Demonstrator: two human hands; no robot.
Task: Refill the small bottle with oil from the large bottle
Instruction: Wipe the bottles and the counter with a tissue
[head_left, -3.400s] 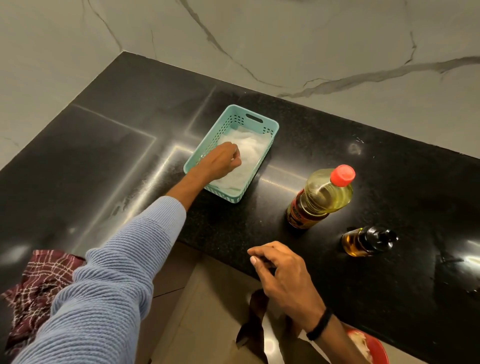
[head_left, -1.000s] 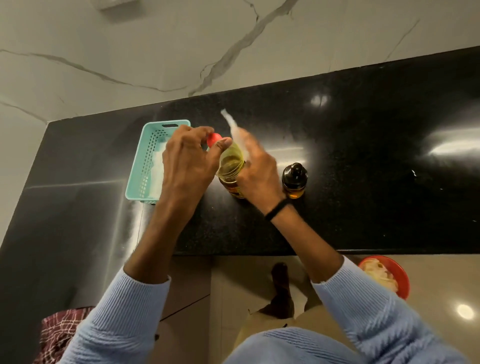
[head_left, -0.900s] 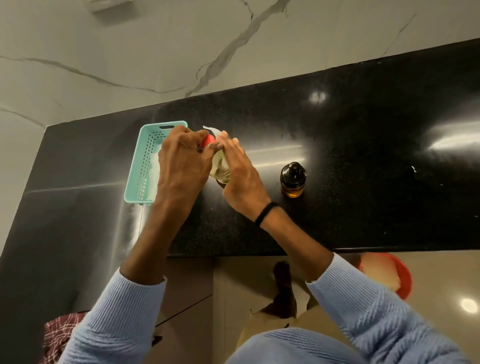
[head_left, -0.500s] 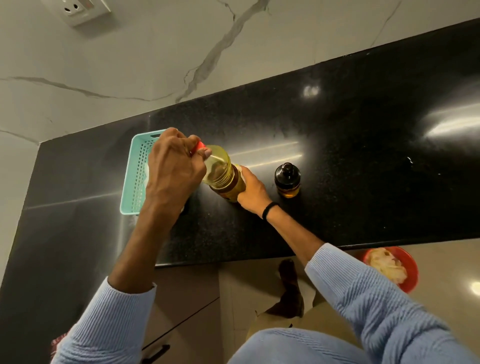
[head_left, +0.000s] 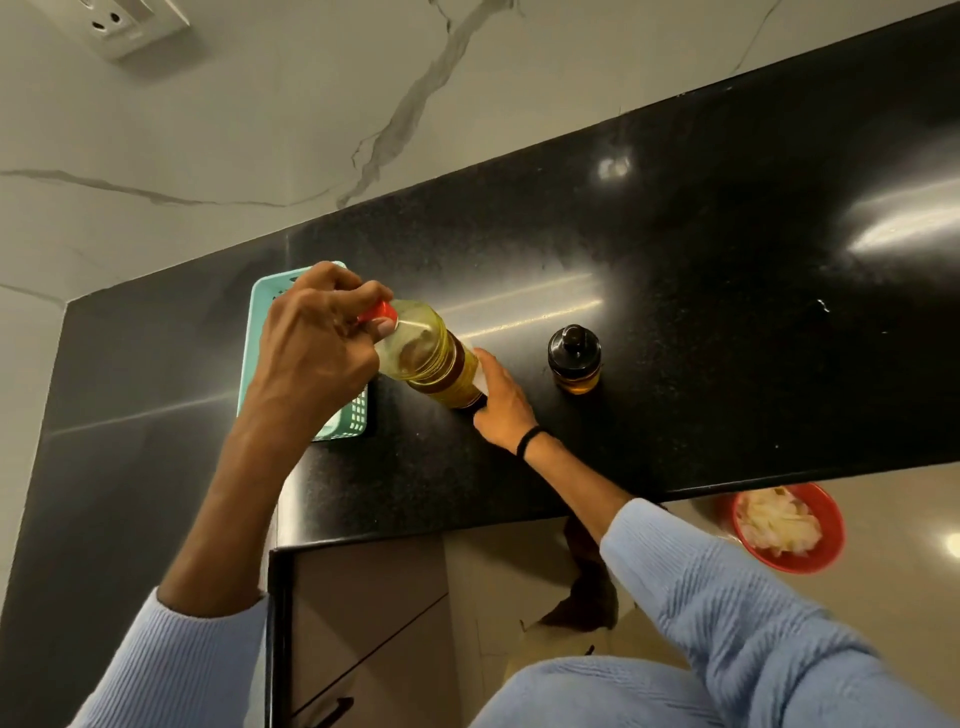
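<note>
**Cap first, pour later**

Left hand curls its fingers tight round the red cap of the large bottle, most likely to twist it off. Right hand wraps the bottle's lower body where it meets the table, probably bracing it against that twist. A white strip shows under those fingers; tissue or label, I cannot tell. Just beside the right hand stands the small bottle, upright with its black cap on, close enough for a short pour. Teal basket sits behind the left hand.
</note>
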